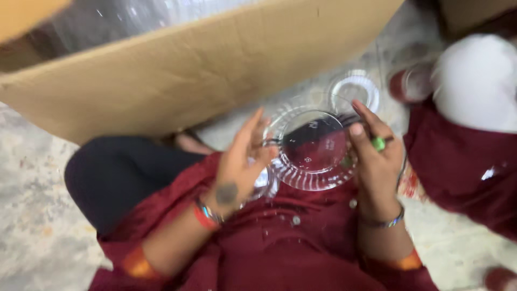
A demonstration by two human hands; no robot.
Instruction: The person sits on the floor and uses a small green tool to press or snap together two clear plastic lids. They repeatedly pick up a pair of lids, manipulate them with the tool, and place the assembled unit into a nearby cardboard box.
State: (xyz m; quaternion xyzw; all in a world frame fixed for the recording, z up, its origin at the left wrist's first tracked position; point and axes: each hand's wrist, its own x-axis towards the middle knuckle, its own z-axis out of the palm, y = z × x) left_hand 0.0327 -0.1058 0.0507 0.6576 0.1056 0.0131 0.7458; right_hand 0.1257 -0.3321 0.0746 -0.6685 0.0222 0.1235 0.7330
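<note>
You hold a clear ribbed plastic lid (312, 150) over your lap, between both hands. It looks light, thin and slippery, likely to flex or crack if squeezed, so grip it by the rim. Your left hand (239, 167) curls its fingers (257, 141) around the left edge; your right hand (377, 156) pinches the right edge. A cardboard box (204, 70) stands just beyond.

box (204, 70) behind bowl (312, 148) (between hands)
</note>
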